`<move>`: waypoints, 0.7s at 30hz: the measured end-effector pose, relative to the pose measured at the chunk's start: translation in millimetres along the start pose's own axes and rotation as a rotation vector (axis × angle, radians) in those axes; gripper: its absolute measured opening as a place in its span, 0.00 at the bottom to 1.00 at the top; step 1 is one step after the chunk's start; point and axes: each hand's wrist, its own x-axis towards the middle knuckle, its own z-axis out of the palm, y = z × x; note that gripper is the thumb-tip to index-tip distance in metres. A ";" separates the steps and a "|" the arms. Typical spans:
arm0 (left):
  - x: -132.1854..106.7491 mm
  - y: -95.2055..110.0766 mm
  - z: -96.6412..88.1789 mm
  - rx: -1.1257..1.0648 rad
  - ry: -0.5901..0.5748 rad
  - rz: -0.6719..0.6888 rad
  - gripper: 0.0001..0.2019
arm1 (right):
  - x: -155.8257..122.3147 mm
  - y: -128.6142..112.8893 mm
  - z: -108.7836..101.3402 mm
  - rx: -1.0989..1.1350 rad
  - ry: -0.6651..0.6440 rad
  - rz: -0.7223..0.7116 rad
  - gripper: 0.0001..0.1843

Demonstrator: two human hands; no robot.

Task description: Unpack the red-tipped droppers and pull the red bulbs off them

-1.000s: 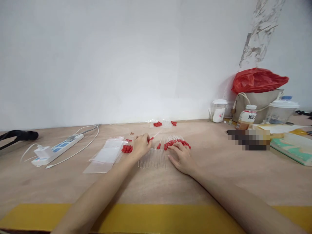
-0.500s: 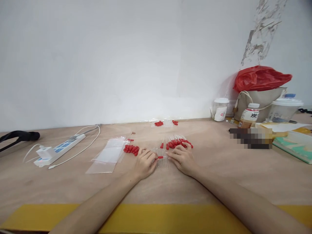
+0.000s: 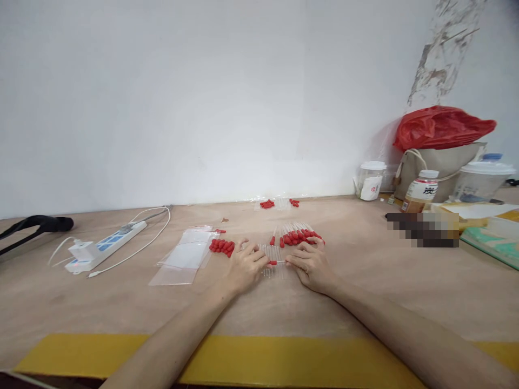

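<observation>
My left hand [image 3: 245,266] pinches a red rubber dropper bulb [image 3: 273,262]. From the bulb's right end runs a thin glass dropper tube [image 3: 281,262], and the fingertips of my right hand [image 3: 311,266] are closed on its far end. Beneath them a row of bare glass tubes [image 3: 272,252] lies side by side on the table. Loose red bulbs [image 3: 222,246] are heaped just left of my left hand. Droppers with red bulbs fitted [image 3: 295,236] lie fanned behind my right hand, their glass ends pointing to the wall.
Clear plastic bags [image 3: 184,256] lie flat at left, beside a white power strip [image 3: 109,246] with a cable. More red bulbs [image 3: 267,204] in clear film sit near the wall. At right stand a lidded cup [image 3: 371,181], a bottle [image 3: 423,190] and a red plastic bag [image 3: 444,128].
The view has shifted slightly. My hands have drawn a little apart, and more of the glass tube shows between the bulb and my right fingertips.
</observation>
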 end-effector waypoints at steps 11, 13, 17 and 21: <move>-1.2 -0.9 -11.0 -0.002 -0.070 0.026 0.12 | -1.1 0.4 -6.9 -0.009 0.008 -0.038 0.12; -5.9 -9.6 -14.0 -0.028 -0.074 -0.012 0.11 | -1.8 9.3 -10.4 -0.018 0.010 -0.040 0.12; -20.7 -45.4 -23.6 -0.173 0.134 -0.378 0.11 | -1.1 28.3 -18.4 -0.059 0.043 0.114 0.12; -34.3 -83.2 -26.7 -0.210 0.252 -0.677 0.13 | 0.1 28.5 -16.2 -0.067 -0.014 0.230 0.13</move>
